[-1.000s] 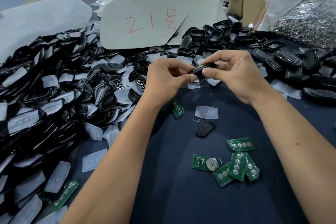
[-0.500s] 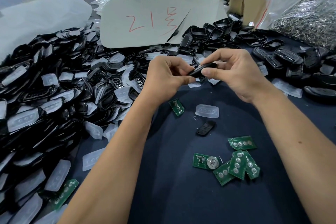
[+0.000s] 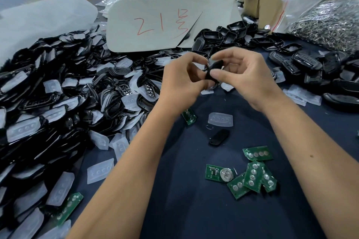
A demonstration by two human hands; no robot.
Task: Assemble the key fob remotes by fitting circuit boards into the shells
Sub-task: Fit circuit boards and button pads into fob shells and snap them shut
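A black key fob shell [image 3: 213,69] is held above the table between both hands. My left hand [image 3: 180,81] pinches its lower end, and my right hand [image 3: 242,75] grips its upper end with thumb and curled fingers. Most of the shell is hidden by my fingers. Several green circuit boards [image 3: 254,172] lie on the dark cloth below my right forearm, one with a coin cell [image 3: 226,174]. Another green board [image 3: 189,116] lies under my left wrist. A small black shell part [image 3: 219,137] and a clear rubber button pad [image 3: 220,119] lie between my forearms.
A big heap of black shells and clear pads [image 3: 58,103] fills the left side. Assembled black fobs [image 3: 314,64] lie at the right. A grey card with red writing [image 3: 165,23], a cardboard box [image 3: 262,4] and a bag of metal rings [image 3: 326,21] stand behind.
The shell has tilted from nearly level to more upright between my fingers. Both hands shifted slightly, my right fingers curling over its top end.
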